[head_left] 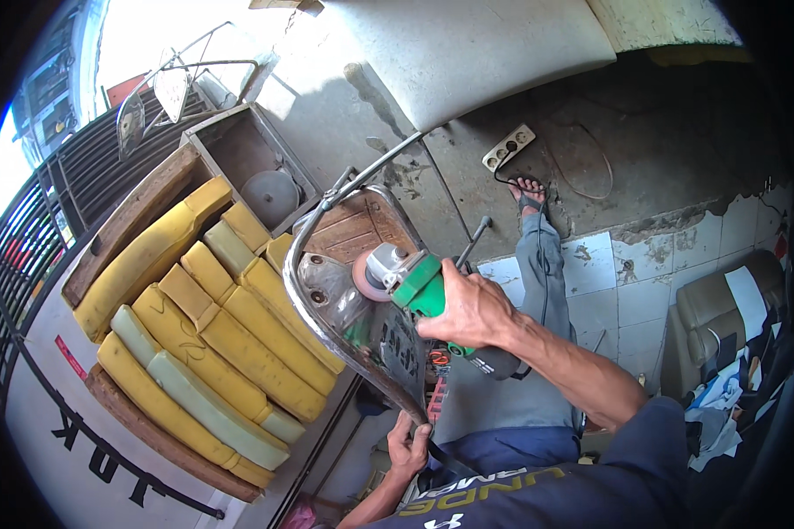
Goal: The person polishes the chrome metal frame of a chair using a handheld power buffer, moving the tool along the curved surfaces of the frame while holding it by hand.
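Observation:
My right hand (475, 310) is wrapped round the body of a green angle grinder (421, 287), at the middle of the view. The grinder's pinkish round disc (362, 275) points left, over a worn metal plate (324, 275) inside a bent metal tube frame (319, 331). Whether the disc touches the plate cannot be told. Lower down, my left hand (408, 448) grips the near end of the tube frame, fingers closed round it. The frame looks like part of a chair, with a brown slatted wooden panel (359, 223) showing beyond the plate.
Yellow and pale green foam pads (238, 322) lie packed at left. Behind them, a wooden box (225, 145) holds a round grey disc. A power strip (509, 147) with a cord lies on the floor near my foot (528, 192). A grey padded seat (723, 309) stands at right.

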Available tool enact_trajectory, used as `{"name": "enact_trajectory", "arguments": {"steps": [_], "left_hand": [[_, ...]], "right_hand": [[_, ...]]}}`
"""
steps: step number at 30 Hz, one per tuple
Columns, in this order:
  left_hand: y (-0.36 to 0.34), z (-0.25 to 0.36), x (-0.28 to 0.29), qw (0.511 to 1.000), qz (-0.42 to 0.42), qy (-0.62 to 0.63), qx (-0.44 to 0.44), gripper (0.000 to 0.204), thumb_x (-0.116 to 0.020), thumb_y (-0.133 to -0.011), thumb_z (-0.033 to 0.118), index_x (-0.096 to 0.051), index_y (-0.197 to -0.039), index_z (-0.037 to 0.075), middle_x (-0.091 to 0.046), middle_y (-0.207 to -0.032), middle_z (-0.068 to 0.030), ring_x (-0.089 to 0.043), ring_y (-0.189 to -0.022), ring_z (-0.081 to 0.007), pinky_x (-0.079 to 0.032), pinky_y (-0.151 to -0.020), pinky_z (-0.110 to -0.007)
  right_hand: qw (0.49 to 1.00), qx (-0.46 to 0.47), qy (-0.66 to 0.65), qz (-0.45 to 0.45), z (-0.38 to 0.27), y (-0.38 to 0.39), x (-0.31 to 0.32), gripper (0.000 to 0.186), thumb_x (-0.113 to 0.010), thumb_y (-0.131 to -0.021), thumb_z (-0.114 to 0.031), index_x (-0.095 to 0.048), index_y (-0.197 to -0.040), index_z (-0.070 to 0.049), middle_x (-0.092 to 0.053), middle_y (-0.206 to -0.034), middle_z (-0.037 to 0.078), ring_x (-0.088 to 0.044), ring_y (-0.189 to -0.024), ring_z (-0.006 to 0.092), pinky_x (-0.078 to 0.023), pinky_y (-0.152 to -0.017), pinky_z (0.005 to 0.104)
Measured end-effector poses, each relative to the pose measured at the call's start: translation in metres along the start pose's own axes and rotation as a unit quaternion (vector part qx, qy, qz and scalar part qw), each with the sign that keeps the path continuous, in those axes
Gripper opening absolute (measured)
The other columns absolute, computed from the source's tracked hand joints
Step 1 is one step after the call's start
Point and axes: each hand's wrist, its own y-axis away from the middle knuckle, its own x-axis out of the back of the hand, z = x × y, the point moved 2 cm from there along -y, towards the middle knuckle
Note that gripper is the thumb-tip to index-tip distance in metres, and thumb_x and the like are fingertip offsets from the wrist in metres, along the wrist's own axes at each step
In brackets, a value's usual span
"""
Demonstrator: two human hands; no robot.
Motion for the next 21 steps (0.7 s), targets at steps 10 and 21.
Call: {"name": "enact_trajectory", "arguments": {"steps": [10, 21], "left_hand": [[-0.004, 0.007, -0.004, 1.0, 0.02, 0.008, -0.014, 0.02, -0.066, -0.093, 0.01, -0.064, -0.105, -0.006, -0.066, -0.105, -0.0172, -0.063, -0.1, -0.0312, -0.049, -0.095, -0.038], [-0.01, 0.011, -0.005, 0.999, 0.026, -0.003, -0.037, 0.023, -0.069, -0.094, 0.017, -0.064, -0.098, -0.005, -0.065, -0.099, -0.0181, -0.063, -0.099, -0.0356, -0.048, -0.096, -0.041]], "right_hand": [[0.982, 0.126, 0.131, 0.058, -0.026, -0.061, 0.022, 0.067, -0.075, -0.071, -0.037, -0.048, -0.113, 0.007, -0.069, -0.078, 0.034, -0.071, -0.078, 0.0532, -0.058, -0.077, 0.0571], [0.987, 0.102, 0.11, 0.064, -0.03, -0.07, 0.014, 0.07, -0.075, -0.071, -0.037, -0.046, -0.117, 0.008, -0.069, -0.082, 0.036, -0.071, -0.084, 0.0538, -0.058, -0.081, 0.0583]]}}
